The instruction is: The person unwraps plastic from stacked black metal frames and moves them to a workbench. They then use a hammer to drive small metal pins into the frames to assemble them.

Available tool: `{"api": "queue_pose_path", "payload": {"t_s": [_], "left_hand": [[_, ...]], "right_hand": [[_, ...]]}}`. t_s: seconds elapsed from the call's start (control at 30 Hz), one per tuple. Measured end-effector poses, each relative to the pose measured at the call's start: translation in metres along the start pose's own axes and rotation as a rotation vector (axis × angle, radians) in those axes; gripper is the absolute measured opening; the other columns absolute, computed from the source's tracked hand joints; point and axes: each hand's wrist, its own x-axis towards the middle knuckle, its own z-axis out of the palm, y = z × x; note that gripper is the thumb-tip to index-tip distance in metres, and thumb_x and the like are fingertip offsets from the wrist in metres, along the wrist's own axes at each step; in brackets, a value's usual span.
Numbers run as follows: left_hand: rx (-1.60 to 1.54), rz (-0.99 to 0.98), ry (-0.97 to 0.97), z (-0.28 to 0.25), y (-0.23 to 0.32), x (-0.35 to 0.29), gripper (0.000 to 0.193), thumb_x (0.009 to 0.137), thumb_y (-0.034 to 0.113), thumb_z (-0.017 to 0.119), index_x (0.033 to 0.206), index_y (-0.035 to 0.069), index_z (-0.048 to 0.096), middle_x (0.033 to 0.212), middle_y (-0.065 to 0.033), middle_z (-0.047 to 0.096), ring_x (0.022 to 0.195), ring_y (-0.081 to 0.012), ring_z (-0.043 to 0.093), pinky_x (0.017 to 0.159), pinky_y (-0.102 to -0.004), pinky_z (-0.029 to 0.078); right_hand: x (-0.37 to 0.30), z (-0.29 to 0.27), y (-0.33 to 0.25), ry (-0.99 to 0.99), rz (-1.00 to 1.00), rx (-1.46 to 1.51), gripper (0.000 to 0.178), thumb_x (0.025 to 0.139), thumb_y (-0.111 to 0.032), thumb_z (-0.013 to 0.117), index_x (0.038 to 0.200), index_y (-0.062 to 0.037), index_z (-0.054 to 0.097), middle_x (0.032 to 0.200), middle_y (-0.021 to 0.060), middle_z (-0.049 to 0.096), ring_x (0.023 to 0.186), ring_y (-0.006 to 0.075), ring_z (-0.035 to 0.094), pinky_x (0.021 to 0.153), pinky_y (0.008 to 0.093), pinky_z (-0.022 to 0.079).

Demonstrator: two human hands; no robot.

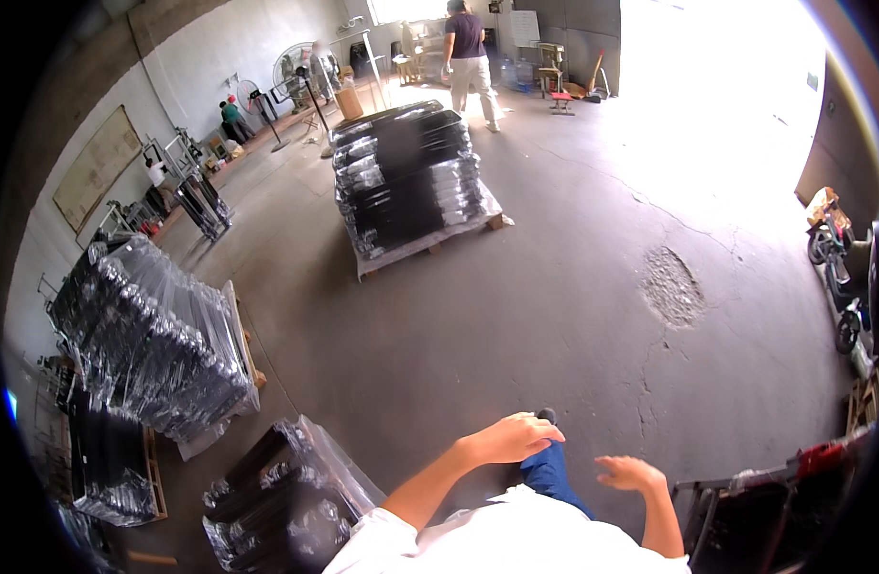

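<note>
My left hand (pixel 513 439) hangs in front of my body with its fingers loosely curled, holding nothing. My right hand (pixel 628 472) is out to the right with its fingers spread and nothing in them. Both hands are over the bare concrete floor (pixel 516 316), above my blue trouser leg (pixel 549 474) and dark shoe tip. The nearest thing to my left hand is a plastic-wrapped stack of black parts (pixel 286 497) at the lower left.
A wrapped pallet of black parts (pixel 411 177) stands ahead in the middle. More wrapped stacks (pixel 153 335) line the left wall. A person (pixel 468 57) walks away at the far end. A patched crack (pixel 671 285) marks the floor. Scooters (pixel 836 268) and a dark cart (pixel 746 517) stand at right.
</note>
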Motion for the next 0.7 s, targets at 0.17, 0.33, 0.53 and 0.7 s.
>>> {"api": "queue_pose_path", "payload": {"t_s": [0.17,0.33,0.53,0.7], "left_hand": [[-0.112,0.161,-0.040,-0.043,-0.064,0.116,0.015,0.081,0.007,0.055,0.095,0.007,0.058,0.089,-0.0057,0.059,0.082,-0.0236,0.054,0.076,-0.0341,0.043],[-0.274,0.761,-0.066,-0.087,-0.030,0.265,0.011,0.079,0.008,0.056,0.089,0.004,0.055,0.089,-0.0081,0.054,0.091,-0.0249,0.051,0.080,-0.0363,0.041],[-0.352,1.150,-0.084,-0.143,0.011,0.358,0.033,0.076,0.039,0.061,0.090,0.010,0.051,0.091,-0.0080,0.050,0.089,-0.0264,0.048,0.077,-0.0386,0.038],[-0.477,1.154,-0.050,-0.206,-0.051,0.384,0.029,0.079,0.031,0.057,0.096,0.007,0.055,0.096,-0.0073,0.054,0.090,-0.0260,0.049,0.073,-0.0409,0.038]], "right_hand": [[0.072,-0.058,0.058,-0.050,0.059,0.075,0.051,0.081,-0.038,0.050,0.124,-0.0120,0.044,0.112,0.0154,0.056,0.104,0.0312,0.053,0.087,0.0394,0.042],[0.151,-0.202,0.085,0.101,0.008,-0.243,0.043,0.082,-0.032,0.050,0.117,-0.0074,0.048,0.102,0.0170,0.059,0.094,0.0319,0.057,0.079,0.0413,0.046],[0.249,-0.393,0.046,0.144,-0.196,-0.423,0.044,0.084,-0.026,0.050,0.123,-0.0079,0.042,0.109,0.0142,0.056,0.099,0.0307,0.054,0.085,0.0399,0.043],[0.334,-0.474,0.040,0.168,-0.287,-0.387,0.044,0.086,-0.025,0.048,0.126,-0.0090,0.039,0.113,0.0133,0.053,0.107,0.0293,0.049,0.093,0.0388,0.036]]}}
